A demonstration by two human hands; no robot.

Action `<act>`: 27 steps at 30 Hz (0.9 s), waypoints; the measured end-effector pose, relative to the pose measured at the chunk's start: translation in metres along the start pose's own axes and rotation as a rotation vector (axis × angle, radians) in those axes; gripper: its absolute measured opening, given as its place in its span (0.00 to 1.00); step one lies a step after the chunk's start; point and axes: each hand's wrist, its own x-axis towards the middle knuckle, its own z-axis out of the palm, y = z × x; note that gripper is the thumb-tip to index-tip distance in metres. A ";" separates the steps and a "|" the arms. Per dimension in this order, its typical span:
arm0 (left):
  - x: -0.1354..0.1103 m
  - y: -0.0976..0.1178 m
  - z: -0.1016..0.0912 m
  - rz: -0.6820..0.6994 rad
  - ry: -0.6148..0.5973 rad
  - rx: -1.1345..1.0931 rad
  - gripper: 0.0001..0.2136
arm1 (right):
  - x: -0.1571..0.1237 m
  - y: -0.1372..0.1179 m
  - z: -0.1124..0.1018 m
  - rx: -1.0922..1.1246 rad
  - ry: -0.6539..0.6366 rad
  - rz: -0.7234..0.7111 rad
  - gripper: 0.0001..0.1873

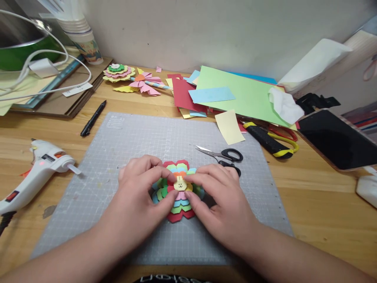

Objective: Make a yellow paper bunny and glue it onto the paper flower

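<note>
A layered paper flower [176, 171] in red, green, blue, pink and orange lies on the grey cutting mat [118, 145]. A small yellow paper bunny face [179, 184] sits at its centre. My left hand [138, 196] and my right hand [218, 196] rest on the flower from either side. Thumbs and forefingers of both hands pinch around the bunny face and the petals next to it. Both hands cover the flower's left and right edges.
Black scissors [224, 155] lie on the mat just beyond my right hand. A white glue gun [38, 169] and black pen [93, 118] lie left. Coloured paper sheets [235, 94], another paper flower [118, 71], a box cutter [266, 142], red-and-yellow scissors [284, 135] and a tablet [335, 137] lie behind and right.
</note>
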 end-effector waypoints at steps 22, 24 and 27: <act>-0.001 0.001 0.001 0.013 -0.003 0.029 0.02 | -0.002 0.001 -0.004 -0.108 -0.064 -0.114 0.11; 0.000 0.001 0.001 0.009 -0.013 0.029 0.02 | -0.001 0.002 -0.004 -0.099 -0.065 -0.109 0.11; 0.001 0.001 0.001 -0.002 -0.018 0.031 0.02 | 0.000 0.003 -0.004 -0.084 -0.061 -0.110 0.11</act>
